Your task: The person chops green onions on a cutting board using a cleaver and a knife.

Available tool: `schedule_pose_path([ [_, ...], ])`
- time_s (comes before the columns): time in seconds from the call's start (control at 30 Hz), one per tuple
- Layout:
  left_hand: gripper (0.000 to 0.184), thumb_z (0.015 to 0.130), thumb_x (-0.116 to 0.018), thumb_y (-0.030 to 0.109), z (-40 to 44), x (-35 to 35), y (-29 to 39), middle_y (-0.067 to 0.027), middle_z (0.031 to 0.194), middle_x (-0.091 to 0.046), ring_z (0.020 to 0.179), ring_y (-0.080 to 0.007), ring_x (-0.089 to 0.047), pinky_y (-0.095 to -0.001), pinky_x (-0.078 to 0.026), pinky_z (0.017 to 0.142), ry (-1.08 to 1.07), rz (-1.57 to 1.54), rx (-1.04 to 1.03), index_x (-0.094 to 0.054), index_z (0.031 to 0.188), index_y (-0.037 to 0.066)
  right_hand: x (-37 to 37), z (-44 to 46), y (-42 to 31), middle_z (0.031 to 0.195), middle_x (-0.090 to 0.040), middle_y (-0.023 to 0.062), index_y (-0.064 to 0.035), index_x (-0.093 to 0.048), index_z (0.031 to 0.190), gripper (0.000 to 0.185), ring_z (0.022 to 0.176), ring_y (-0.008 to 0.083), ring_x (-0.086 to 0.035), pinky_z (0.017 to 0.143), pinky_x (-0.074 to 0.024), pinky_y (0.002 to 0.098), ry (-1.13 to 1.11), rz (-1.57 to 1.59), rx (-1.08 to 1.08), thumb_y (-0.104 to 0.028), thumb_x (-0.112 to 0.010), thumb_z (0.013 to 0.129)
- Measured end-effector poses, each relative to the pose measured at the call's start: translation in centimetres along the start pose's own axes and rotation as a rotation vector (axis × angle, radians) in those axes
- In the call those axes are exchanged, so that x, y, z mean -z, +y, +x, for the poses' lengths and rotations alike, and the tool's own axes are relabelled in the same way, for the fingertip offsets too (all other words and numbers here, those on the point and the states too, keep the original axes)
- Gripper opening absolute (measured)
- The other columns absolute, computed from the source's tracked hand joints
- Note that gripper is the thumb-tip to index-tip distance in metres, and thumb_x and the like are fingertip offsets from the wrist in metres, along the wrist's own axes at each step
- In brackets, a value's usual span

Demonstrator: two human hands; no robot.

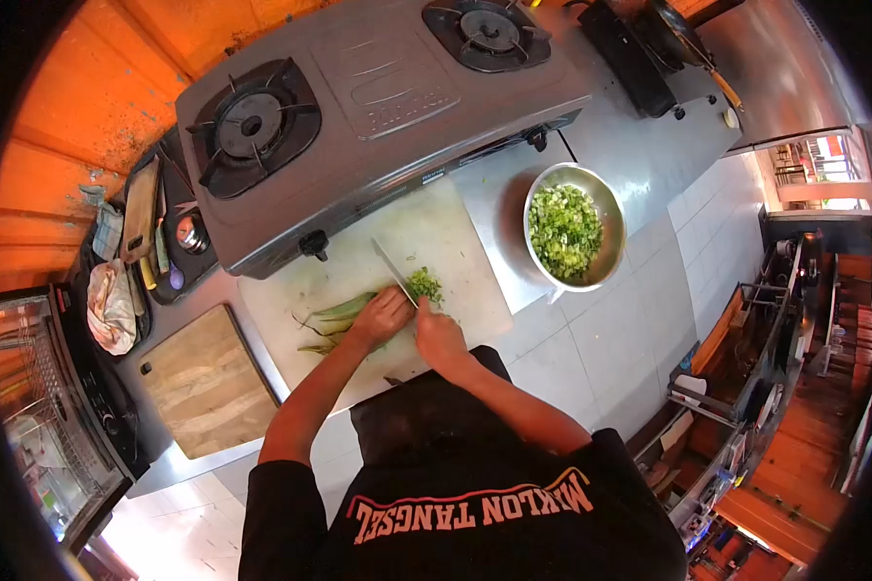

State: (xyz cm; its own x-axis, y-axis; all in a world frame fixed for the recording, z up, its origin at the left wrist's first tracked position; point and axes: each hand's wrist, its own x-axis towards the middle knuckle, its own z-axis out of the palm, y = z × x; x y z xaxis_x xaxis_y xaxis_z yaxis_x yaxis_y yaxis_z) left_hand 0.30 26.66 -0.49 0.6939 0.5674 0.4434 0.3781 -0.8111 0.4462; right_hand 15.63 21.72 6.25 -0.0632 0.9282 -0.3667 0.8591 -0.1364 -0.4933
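My left hand (386, 315) is closed on a bunch of long green leaves (344, 312) lying on the white cutting board (446, 218). Just right of it, my right hand (439, 334) grips a knife (390, 259), whose blade points up and left beside my left fingers. Small chopped green pieces (423, 285) lie on the board against the blade's right side. A metal bowl (612, 232) filled with chopped greens (564, 230) stands to the right of the board. The knife's handle is hidden within my right hand.
A two-burner stove (378, 107) stands just beyond the board. A wooden board (208, 382) lies at the left, near a tray with a cloth (112, 305) and utensils. Black pans (664, 39) are at the back right. Shelves (746, 387) stand across the tiled floor.
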Motion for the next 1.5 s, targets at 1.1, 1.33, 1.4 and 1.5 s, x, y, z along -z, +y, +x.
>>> schedule_pose_path([
  [1.1,0.018,0.072,-0.069,0.009,0.9,-0.2,-1.7,-0.0121,0.093,-0.060,0.094,-0.0288,-0.059,-0.0379,-0.050,0.087,0.105,0.080,0.013,-0.064,0.087,0.001,2.1,0.2,-1.7,0.075,-0.063,0.0294,0.0075,-0.039,0.123,0.041,0.072,0.0455,-0.064,0.063,-0.0517,0.0542,-0.062,0.001,-0.041,-0.005,-0.047,0.085],
  [1.33,0.019,0.070,-0.067,0.006,1.6,0.6,-0.6,-0.0133,0.095,-0.059,0.095,-0.0300,-0.058,-0.0379,-0.049,0.087,0.071,0.072,-0.031,-0.061,0.086,0.000,0.4,1.3,-1.2,0.074,-0.063,0.0300,0.0067,-0.041,0.119,0.037,0.071,0.0475,-0.063,0.064,-0.0513,0.0568,0.011,0.056,-0.077,-0.006,-0.050,0.086],
  [1.4,0.021,0.068,-0.069,0.004,1.3,0.8,-0.3,-0.0136,0.095,-0.058,0.095,-0.0301,-0.057,-0.0378,-0.050,0.084,0.080,-0.031,-0.009,-0.060,0.087,-0.001,0.5,1.3,-1.3,0.074,-0.063,0.0298,0.0067,-0.042,0.118,0.036,0.071,0.0472,-0.063,0.064,-0.0513,0.0567,0.016,0.081,-0.066,-0.006,-0.050,0.086],
  [1.5,0.032,0.062,-0.071,0.001,0.5,0.3,-0.5,-0.0155,0.100,-0.058,0.095,-0.0327,-0.056,-0.0398,-0.048,0.088,0.013,-0.063,0.017,-0.059,0.092,-0.003,0.7,1.5,-1.2,0.074,-0.063,0.0296,0.0060,-0.042,0.115,0.032,0.072,0.0472,-0.063,0.065,-0.0516,0.0560,0.019,0.067,-0.054,-0.007,-0.051,0.086],
])
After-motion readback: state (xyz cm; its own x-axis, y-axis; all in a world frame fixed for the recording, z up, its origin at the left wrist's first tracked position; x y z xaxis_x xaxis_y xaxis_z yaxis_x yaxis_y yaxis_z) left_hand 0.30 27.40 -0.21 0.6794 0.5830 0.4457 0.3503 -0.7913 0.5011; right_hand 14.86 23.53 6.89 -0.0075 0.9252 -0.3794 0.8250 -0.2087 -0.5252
